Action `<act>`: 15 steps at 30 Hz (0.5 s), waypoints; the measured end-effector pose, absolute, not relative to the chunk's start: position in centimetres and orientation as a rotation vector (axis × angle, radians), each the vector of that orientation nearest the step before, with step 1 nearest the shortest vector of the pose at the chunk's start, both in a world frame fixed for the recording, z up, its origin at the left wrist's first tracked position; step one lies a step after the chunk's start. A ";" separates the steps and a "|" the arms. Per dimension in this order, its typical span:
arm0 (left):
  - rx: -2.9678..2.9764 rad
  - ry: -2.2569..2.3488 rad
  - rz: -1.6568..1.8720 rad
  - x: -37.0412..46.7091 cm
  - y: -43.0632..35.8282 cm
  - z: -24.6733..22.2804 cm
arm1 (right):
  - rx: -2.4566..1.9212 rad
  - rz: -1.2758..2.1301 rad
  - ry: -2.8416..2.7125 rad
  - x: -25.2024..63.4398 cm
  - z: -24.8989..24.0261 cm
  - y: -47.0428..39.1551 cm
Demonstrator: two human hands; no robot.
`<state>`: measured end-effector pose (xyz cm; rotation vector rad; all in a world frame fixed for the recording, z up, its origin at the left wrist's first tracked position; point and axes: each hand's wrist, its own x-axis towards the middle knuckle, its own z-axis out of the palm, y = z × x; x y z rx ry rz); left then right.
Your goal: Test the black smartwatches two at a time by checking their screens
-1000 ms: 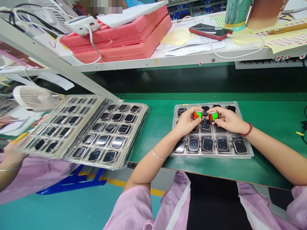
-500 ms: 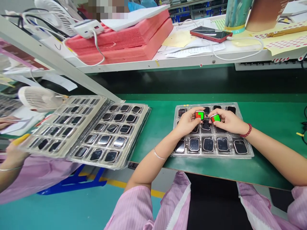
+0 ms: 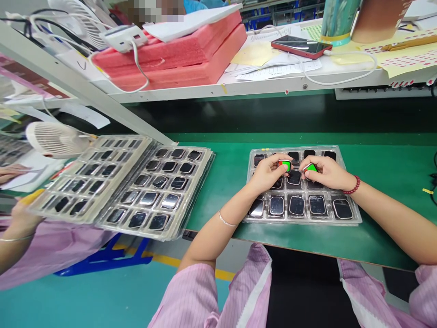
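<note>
My left hand (image 3: 268,172) is closed around a smartwatch (image 3: 285,165) with a lit screen, mostly green with some red. A second lit smartwatch (image 3: 310,169), also green with a little red, is gripped in my right hand (image 3: 328,173). Both hands are held close together above a clear plastic tray (image 3: 302,220). Rows of dark-screened smartwatches (image 3: 297,206) sit in the tray's pockets, and my hands hide some of them.
Stacked trays of watches (image 3: 150,199) stand at the left, overhanging the table edge, by a co-worker's hand (image 3: 25,209). A white fan (image 3: 56,139) is behind them. Above, a shelf (image 3: 259,83) bears red foam (image 3: 191,59) and a phone (image 3: 300,47).
Both lit screens show less red and more green than before. My right hand has shifted very slightly right.
</note>
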<state>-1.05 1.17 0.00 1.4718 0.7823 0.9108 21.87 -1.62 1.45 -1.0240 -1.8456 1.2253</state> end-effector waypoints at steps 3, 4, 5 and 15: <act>1.458 0.777 0.901 -1.1 1.2 -0.2 | -1.030 1.228 -1.862 21.9 1.4 -1.6; 1.461 0.777 0.895 -1.1 1.2 -0.3 | -1.030 1.223 -1.869 22.0 1.4 -1.6; 1.469 0.779 0.892 -1.1 1.2 -0.3 | -1.027 1.218 -1.871 22.0 1.4 -1.6; 1.558 0.807 0.884 -1.2 1.3 -0.6 | -1.034 1.251 -1.801 21.8 1.4 -1.6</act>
